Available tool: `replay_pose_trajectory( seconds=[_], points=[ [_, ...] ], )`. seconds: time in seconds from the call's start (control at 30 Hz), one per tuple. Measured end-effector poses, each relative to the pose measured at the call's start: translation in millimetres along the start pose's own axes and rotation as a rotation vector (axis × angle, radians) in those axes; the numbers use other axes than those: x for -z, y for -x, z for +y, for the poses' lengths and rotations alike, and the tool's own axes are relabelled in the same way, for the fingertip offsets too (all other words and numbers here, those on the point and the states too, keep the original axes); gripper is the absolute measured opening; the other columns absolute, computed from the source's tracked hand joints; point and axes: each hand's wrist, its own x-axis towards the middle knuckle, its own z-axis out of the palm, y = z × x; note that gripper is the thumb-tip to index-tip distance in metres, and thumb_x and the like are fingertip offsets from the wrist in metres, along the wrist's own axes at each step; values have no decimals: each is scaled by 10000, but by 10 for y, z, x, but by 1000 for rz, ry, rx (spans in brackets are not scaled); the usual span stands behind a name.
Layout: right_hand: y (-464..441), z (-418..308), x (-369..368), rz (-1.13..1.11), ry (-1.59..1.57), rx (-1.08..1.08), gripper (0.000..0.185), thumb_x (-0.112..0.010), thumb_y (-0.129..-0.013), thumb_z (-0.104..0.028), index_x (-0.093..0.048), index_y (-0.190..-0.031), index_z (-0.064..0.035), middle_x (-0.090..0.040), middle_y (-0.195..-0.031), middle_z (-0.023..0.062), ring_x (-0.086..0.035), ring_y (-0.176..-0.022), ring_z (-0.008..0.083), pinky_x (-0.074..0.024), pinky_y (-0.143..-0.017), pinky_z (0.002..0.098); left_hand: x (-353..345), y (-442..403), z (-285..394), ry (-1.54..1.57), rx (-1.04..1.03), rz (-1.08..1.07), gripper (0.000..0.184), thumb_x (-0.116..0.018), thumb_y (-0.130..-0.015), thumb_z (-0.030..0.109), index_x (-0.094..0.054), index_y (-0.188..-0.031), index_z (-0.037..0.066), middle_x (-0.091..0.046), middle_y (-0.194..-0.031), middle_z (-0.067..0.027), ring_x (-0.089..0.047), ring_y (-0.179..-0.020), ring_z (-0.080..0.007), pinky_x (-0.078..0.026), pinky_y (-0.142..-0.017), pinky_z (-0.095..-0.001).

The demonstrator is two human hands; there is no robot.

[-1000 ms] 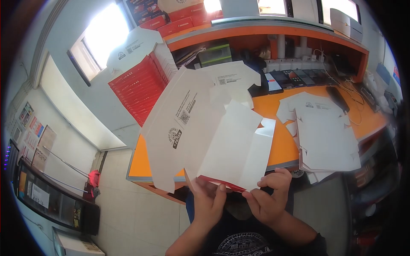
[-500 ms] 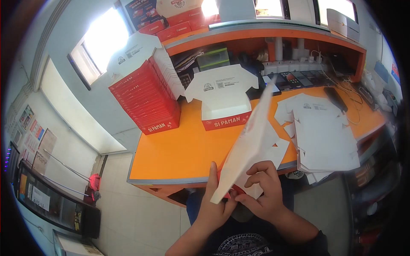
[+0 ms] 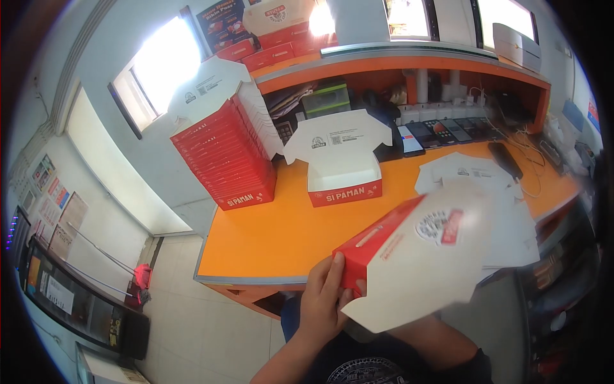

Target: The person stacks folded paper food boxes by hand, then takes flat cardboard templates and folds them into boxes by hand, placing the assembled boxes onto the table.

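A red and white cardboard box (image 3: pixel 409 275), partly folded, is held up over the table's front edge. Its white lid panel with a round printed logo faces me, and a red side shows at the left. My left hand (image 3: pixel 326 294) is closed on the box's lower left corner, fingers wrapped round the red side. Behind the white panel my right hand is hidden; only the right forearm (image 3: pixel 438 342) shows below. Beyond the box, an open red and white box (image 3: pixel 345 194) printed "SI PAMAN" stands on the orange table (image 3: pixel 268 243).
At the left stands a tall stack of nested red boxes (image 3: pixel 224 153) with lids up. Flat white cardboard blanks (image 3: pixel 511 230) lie at the right, partly covered by the held box. Several phones (image 3: pixel 441 133) line the back beneath an orange shelf (image 3: pixel 384 64); cables lie at the right.
The held box has turned, so its printed lid face and red side now show instead of its edge. My right hand has gone behind it. The view has shifted slightly.
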Motion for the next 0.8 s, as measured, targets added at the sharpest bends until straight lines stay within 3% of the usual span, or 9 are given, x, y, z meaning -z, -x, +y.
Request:
replay_pose_trajectory(
  seconds=[0.13, 0.23, 0.33, 0.47, 0.8],
  points=[
    [84, 20, 11, 53, 245, 182, 263, -773, -928, -233, -725, -1156, -109, -684, -1183, 112, -698, -1011, 312, -580, -869, 515, -77, 18, -4, 45, 19, 46, 624, -728, -873, 22, -566, -1475, 16, -564, -1357, -239, -686, -972, -309, -586, -800, -364],
    [-70, 40, 122, 86, -1, -123, 294, -733, -932, -297, -698, -1148, -100, -693, -1083, 84, -686, -916, 286, -551, -760, 461, -53, -18, -12, 94, 13, 30, 566, -710, -868, 3, -629, -1427, 42, -592, -1348, -226, -687, -962, -300, -584, -798, -356],
    [-82, 18, 192, 31, 218, -9, 278, -730, -935, -284, -706, -1126, -83, -694, -1070, 94, -689, -924, 289, -553, -766, 450, -73, -26, -55, 131, 4, 58, 533, -700, -872, -2, -659, -1401, 57, -607, -1338, -220, -687, -935, -290, -581, -785, -351],
    [-114, -31, 149, 89, 259, 110, 271, -734, -936, -276, -709, -1119, -78, -695, -1064, 93, -686, -931, 290, -549, -784, 436, -115, -12, -59, 162, 14, 122, 478, -687, -903, 14, -672, -1379, 53, -612, -1322, -227, -695, -946, -298, -581, -786, -350],
    [29, -10, -80, 78, -185, -95, 239, -783, -907, -187, -710, -1106, -75, -693, -1064, 107, -687, -916, 293, -559, -770, 417, -135, -34, -85, 219, 136, 209, 448, -668, -979, 97, -580, -1412, 18, -611, -1301, -254, -655, -1137, -381, -551, -933, -427]
  ],
)
